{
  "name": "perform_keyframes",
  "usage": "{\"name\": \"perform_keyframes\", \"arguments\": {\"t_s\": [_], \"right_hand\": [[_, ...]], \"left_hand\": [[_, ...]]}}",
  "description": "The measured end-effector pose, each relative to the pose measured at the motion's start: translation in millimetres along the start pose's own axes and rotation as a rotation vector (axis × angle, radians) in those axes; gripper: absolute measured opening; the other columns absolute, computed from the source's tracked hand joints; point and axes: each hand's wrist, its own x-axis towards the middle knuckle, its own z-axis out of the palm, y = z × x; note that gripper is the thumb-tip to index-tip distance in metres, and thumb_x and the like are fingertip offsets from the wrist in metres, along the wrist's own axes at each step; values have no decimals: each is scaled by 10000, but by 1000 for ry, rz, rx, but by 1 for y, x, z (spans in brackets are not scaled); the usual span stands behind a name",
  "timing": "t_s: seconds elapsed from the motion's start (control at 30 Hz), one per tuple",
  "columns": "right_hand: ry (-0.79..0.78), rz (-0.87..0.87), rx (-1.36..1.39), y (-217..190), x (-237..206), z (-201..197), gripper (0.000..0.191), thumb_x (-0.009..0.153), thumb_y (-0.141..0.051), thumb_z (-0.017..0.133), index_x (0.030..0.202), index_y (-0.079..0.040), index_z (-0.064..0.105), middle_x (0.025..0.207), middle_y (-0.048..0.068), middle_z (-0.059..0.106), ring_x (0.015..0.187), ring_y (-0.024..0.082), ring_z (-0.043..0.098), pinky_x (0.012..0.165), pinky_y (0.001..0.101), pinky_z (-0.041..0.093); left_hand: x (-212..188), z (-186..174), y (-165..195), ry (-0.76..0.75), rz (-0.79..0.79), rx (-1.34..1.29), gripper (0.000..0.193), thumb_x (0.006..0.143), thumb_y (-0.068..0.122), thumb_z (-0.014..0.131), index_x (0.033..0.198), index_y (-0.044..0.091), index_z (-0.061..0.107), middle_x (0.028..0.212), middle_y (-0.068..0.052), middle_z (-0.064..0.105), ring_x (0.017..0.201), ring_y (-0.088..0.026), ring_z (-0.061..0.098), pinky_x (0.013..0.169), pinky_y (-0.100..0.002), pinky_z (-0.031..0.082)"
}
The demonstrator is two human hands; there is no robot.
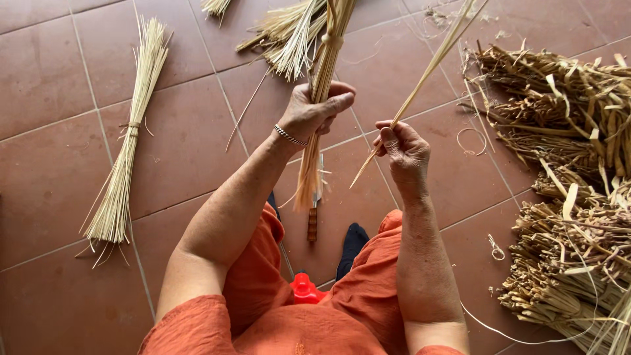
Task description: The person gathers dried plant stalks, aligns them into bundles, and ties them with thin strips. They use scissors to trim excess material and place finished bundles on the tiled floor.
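Floor [52,92]: matt terracotta tile, smooth. Bundle [322,85] and tied sheaf [121,171]: dry, pale, fibrous straw. Heap [572,197]: coarse, rough, brownish stalks. Knife [313,210]: wooden handle, metal blade. Bracelet [289,136]: shiny metal. Garment [355,315]: orange woven cloth, matt.

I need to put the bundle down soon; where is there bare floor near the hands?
Bare tile lies between the tied straw bundle on the floor and the left hand. A smaller patch lies between the right hand and the heap of dry stalks, with curled scraps on it. Crowded: that heap, the loose straw ahead, and the wooden-handled knife below the hands.
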Motion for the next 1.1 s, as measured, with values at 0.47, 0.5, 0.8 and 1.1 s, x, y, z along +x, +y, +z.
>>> {"name": "perform_keyframes", "arguments": {"t_s": [0.47,0.5,0.8,1.1], "right_hand": [[-133,-41,-72,19,-10,36,91,973,-46,724,1033,12,761,782,8,692,675,57,601,598,225,516],[-141,-24,-83,19,-9,38,75,970,-44,725,1004,13,762,771,5,698,667,58,604,595,227,516],[-131,66,-58,31,-5,35,94,965,-72,699,971,4,754,731,8,692,641,62,631,591,229,544],[-166,34,-307,2,-3,27,140,902,-137,756,964,-14,781,748,14,726,635,75,644,575,247,550]], "left_hand": [[13,13,-30,29,71,131,229,959,212,732,1125,61,776,827,24,688,675,-70,620,592,-254,534],[15,14,-31,32,89,131,231,962,218,738,1119,53,780,848,12,702,701,-74,622,616,-261,537],[24,15,-44,-34,54,110,252,963,277,707,1050,50,774,935,-37,771,876,-114,712,783,-297,566],[29,12,-57,-164,66,101,220,994,226,715,1016,11,752,902,-57,750,861,-134,703,816,-317,577]]}}
